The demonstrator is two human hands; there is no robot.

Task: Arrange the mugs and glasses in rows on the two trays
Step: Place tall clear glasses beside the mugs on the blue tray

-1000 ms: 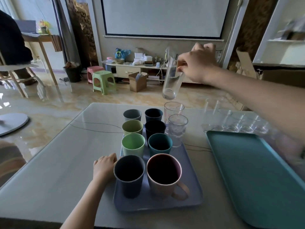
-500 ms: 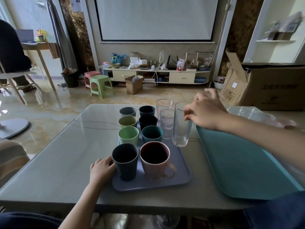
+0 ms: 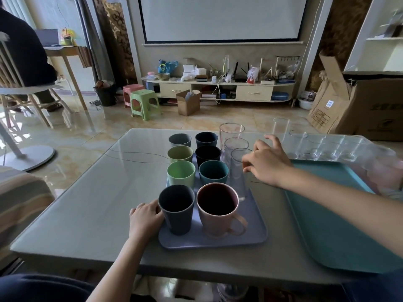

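A lavender tray (image 3: 253,238) on the grey table holds two columns of mugs, from a grey mug (image 3: 180,139) at the far end to a dark blue mug (image 3: 176,211) and a pink handled mug (image 3: 217,211) at the near end. Three tall clear glasses stand in a third column on the right; the nearest glass (image 3: 237,177) is just behind the pink mug. My right hand (image 3: 267,163) hovers at that glass's right side, fingers spread and loose, fingertips at its rim. My left hand (image 3: 145,219) rests on the table against the tray's left rim.
A large teal tray (image 3: 327,225) lies bare on the right of the table. Several clear glasses (image 3: 316,147) stand on the table behind it, next to clear plastic wrapping (image 3: 383,168). A cardboard box (image 3: 359,105) sits on the floor beyond.
My right hand brought a tall glass down from the air and set it on the lavender tray behind the pink mug, then loosened its fingers. My left hand stayed at the tray's rim.
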